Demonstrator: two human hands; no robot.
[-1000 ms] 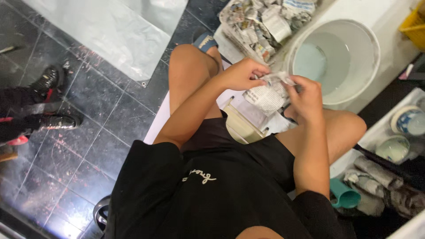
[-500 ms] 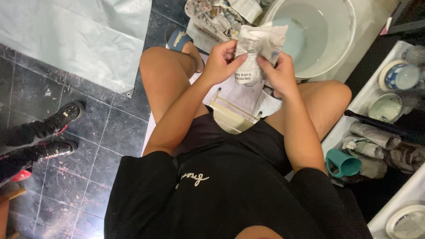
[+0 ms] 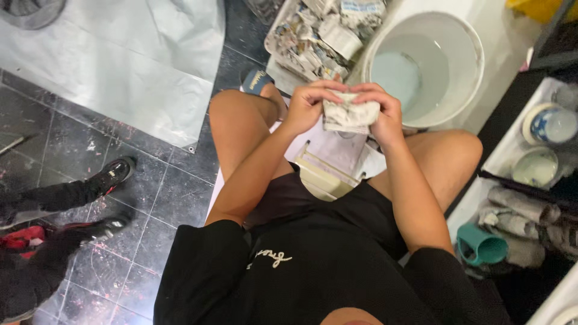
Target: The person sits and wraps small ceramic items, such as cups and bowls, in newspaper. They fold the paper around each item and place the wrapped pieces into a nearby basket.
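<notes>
Both hands, left hand point(image 3: 310, 103) and right hand point(image 3: 380, 108), grip a crumpled newspaper bundle point(image 3: 350, 114) above the knees, beside the white bucket point(image 3: 463, 78); wrapping looks nearly closed, with tray of paper scraps point(image 3: 313, 36) unused.

Bucket point(image 3: 457, 54) right of paper tray point(image 3: 283, 57)

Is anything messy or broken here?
Nothing looks broken. Both hands, left hand and right hand, clutch a crumpled newspaper bundle; the dark tiled floor is speckled with pale splatters.
</notes>
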